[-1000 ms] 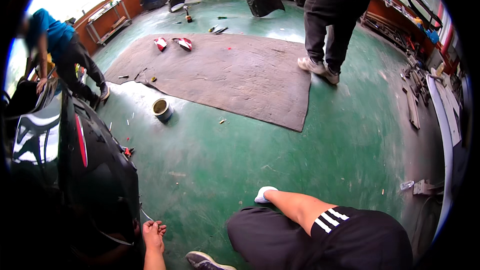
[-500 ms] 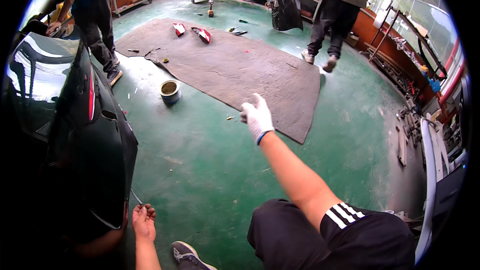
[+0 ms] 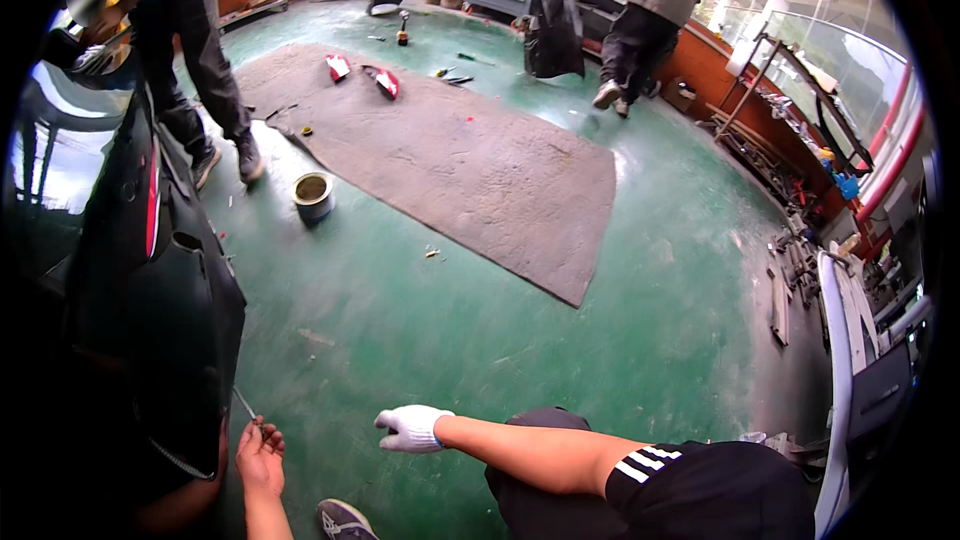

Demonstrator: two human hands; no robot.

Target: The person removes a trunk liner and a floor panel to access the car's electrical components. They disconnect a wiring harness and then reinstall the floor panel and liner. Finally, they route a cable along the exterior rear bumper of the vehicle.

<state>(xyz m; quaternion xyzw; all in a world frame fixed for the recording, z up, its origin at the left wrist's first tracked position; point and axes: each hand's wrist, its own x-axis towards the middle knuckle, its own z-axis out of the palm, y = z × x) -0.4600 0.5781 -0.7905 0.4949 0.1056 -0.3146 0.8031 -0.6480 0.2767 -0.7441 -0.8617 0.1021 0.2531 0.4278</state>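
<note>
My bare left hand (image 3: pixel 261 458) is low at the left, its fingers pinching the end of a thin metal rod (image 3: pixel 244 404). From there the rod runs up toward the lower edge of a dark car body (image 3: pixel 170 310), and what lies behind that edge is hidden. My right hand (image 3: pixel 412 429), in a white knit glove, hangs over the green floor to the right of the left hand. Its fingers point left, slightly bent and apart, with nothing visible in them.
A worn grey mat (image 3: pixel 450 150) bears two red-and-white lamps (image 3: pixel 380 82). An open can (image 3: pixel 313 197) stands by its edge. One co-worker (image 3: pixel 205 50) is beside the car; another person (image 3: pixel 650 20) is at the back. A black bumper (image 3: pixel 553 35) stands behind; a pale panel (image 3: pixel 838 370) is at right.
My right hand has dropped from over the mat down toward my left hand. The left hand keeps its pinch on the rod. The person at the back has walked farther off; the co-worker's feet have shifted.
</note>
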